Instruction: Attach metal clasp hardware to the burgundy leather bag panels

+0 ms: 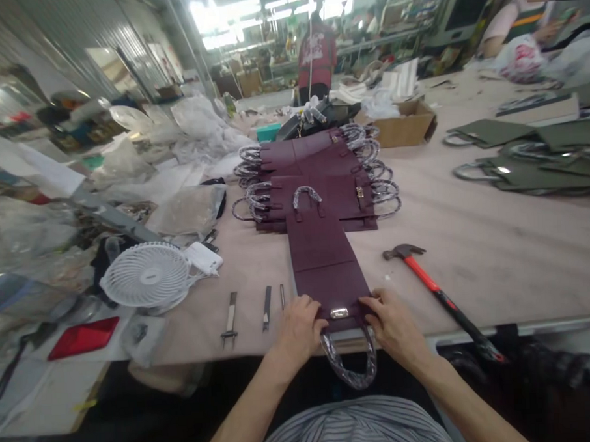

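Observation:
A flat burgundy handbag panel (326, 259) lies lengthwise in front of me, with a plastic-wrapped handle at each end. Its near handle (350, 375) hangs past the table edge, below a small metal clasp (339, 313). At the panel's near left corner, my left hand (299, 325) pinches the edge between thumb and fingers. My right hand (392, 321) grips the near right corner the same way. The panel's far end rests on a stack of similar burgundy panels (316, 158), whose wrapped handles stick out on both sides.
A red-handled claw hammer (435, 290) lies right, its grip over the edge. Left are slim metal tools (266, 310), a pronged tool (229, 321), a white fan (148, 276) and a red case (84, 338). Olive panels (532, 165) and a cardboard box (403, 125) sit farther back.

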Action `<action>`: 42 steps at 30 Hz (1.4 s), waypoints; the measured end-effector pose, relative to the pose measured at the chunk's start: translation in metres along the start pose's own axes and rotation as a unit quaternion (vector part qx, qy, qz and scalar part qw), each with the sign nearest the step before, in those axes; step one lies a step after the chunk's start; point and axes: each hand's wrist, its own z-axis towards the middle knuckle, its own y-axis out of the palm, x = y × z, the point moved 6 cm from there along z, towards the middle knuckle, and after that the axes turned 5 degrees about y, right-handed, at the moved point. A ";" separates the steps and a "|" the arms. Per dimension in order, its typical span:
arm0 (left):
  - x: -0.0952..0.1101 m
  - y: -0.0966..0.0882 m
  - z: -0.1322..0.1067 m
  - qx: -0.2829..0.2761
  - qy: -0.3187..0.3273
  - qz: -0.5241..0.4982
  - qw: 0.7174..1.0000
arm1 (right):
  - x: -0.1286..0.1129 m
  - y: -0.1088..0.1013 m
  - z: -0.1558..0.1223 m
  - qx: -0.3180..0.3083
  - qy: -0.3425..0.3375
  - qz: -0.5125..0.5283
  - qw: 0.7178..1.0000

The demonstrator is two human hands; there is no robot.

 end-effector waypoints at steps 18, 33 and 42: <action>0.023 0.023 -0.011 -0.074 0.221 0.218 0.948 | -0.015 -0.003 0.003 -0.046 -0.286 -0.078 0.954; 0.001 0.020 -0.051 0.184 0.265 0.071 0.944 | -0.002 -0.011 -0.015 0.072 -0.261 0.102 0.957; -0.081 -0.011 -0.064 0.226 -0.156 -0.042 0.961 | -0.012 0.003 0.020 0.100 -0.140 0.133 0.976</action>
